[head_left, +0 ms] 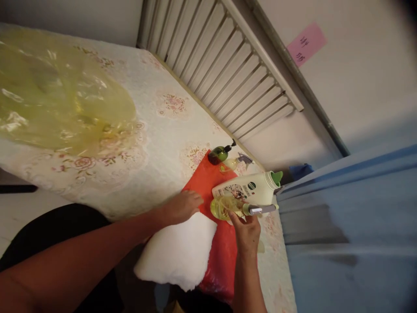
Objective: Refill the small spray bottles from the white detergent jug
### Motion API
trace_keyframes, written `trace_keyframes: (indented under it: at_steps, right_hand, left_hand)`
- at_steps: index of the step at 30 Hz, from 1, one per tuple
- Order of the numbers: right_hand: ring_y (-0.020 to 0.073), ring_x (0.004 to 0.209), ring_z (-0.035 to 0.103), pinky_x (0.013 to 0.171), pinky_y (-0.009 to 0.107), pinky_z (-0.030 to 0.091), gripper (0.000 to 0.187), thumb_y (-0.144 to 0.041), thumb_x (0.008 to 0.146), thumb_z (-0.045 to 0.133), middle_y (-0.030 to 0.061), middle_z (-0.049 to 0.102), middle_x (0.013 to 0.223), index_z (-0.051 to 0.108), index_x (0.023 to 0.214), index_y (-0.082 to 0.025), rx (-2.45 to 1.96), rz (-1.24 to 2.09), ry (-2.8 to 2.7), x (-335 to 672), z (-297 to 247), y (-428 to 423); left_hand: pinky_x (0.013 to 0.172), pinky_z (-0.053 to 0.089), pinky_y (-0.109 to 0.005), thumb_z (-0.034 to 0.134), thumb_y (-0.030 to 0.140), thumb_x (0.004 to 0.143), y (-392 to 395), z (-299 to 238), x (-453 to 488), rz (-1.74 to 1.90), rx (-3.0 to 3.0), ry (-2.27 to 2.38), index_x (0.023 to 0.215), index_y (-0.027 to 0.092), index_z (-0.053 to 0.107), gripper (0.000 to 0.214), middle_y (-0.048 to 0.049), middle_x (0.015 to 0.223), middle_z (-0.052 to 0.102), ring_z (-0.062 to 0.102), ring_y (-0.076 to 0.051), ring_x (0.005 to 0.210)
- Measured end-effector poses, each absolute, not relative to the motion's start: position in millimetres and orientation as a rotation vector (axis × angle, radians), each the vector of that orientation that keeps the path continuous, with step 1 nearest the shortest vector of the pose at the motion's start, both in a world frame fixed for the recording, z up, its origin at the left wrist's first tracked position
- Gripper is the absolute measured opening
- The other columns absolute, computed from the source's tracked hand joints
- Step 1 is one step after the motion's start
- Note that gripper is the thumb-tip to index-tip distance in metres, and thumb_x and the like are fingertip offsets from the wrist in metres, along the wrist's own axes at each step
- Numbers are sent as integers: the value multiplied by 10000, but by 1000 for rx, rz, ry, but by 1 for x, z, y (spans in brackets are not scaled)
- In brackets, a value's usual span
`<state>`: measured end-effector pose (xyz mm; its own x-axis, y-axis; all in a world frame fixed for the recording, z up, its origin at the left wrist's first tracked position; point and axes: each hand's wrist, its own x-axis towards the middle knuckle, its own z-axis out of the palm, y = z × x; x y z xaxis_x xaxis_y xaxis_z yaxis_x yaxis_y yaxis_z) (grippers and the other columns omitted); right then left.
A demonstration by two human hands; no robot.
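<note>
While the left hand (184,208) lies low at the border of the red cloth (197,176) and the white cloth (177,250), it's the right hand (248,230) that has the action, pinching the sprayer (228,208) near its neck! Thumb and fingers are closed on it just below the head, and there it is, over the red cloth, right in front of the jug (262,191), its yellowish liquid showing through the clear wall. Here's the danger: that hold is high and the body hangs free of the palm, so a loose thumb could let the bottle swing or slip, I'd judge. Tight quarters, too! A sideways nudge could knock the jug, and a wider sweep might reach the pump bottle (217,155) or the second sprayer (230,164) behind; a tug on the red cloth, with bottles at its far edge, could rock them as well. A stray press on the trigger would probably wet the curtain side. Now the poses: the right forearm climbs straight from the bottom edge, wrist slightly bent, fingers reaching across the bottle. The left forearm sweeps in long from the lower left, back of the hand up, fingers side by side and pointing at the sprayer; whether they pinch any fabric, I can't tell, since the fingertips are blurred and turned down from view.
</note>
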<state>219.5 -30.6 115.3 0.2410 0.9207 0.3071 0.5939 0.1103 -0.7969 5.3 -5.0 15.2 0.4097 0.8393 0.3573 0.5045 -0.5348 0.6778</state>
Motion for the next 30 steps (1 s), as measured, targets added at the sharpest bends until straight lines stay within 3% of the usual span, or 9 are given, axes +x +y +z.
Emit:
trace_keyframes:
  at_steps: [5, 10, 17, 21, 26, 30]
  right_hand:
    - [291, 955, 723, 894, 478, 577, 651, -477, 619, 828, 128, 742, 1137, 672, 1174, -174, -1703, 424, -1358, 245, 118, -50]
    - [288, 917, 738, 837, 416, 599, 650, -463, 640, 806, 170, 729, 1160, 671, 1185, -137, -1693, 470, -1297, 263, 117, -68]
    - [289, 970, 716, 819, 397, 609, 641, -486, 638, 817, 173, 715, 1171, 673, 1151, -130, -1624, 495, -1242, 293, 110, -87]
    - [304, 991, 712, 849, 417, 596, 603, -472, 665, 802, 171, 706, 1201, 675, 1151, -138, -1611, 479, -1248, 309, 107, -100]
    - [301, 939, 727, 872, 420, 580, 615, -498, 658, 784, 166, 722, 1175, 673, 1151, -147, -1638, 507, -1237, 326, 102, -113]
    - [303, 925, 721, 847, 407, 575, 612, -540, 650, 772, 159, 740, 1128, 692, 1118, -154, -1676, 462, -1254, 335, 98, -119]
  left_hand:
    - [863, 415, -454, 617, 150, 859, -22, 9, 20, 775, 2375, 1235, 864, 185, 644, 45, -110, 941, 664, 578, -315, 969]
    - [776, 398, -421, 460, 78, 915, -28, 16, 27, 484, 2618, 1396, 914, 138, 660, 209, -135, 940, 661, 570, -296, 904]
    - [765, 388, -395, 520, 80, 882, -47, 31, 30, 337, 2607, 1466, 888, 136, 644, 136, -116, 985, 621, 520, -276, 914]
    - [776, 368, -389, 466, 77, 920, -85, 45, 28, 428, 2649, 1504, 887, 169, 638, 197, -87, 936, 585, 474, -249, 877]
    - [772, 339, -391, 523, 122, 912, -146, 76, 25, 600, 2672, 1469, 876, 189, 613, 117, -69, 904, 543, 430, -246, 862]
    - [774, 336, -395, 447, 87, 921, -174, 116, 25, 722, 2675, 1403, 884, 180, 596, 179, -71, 890, 517, 404, -244, 852]
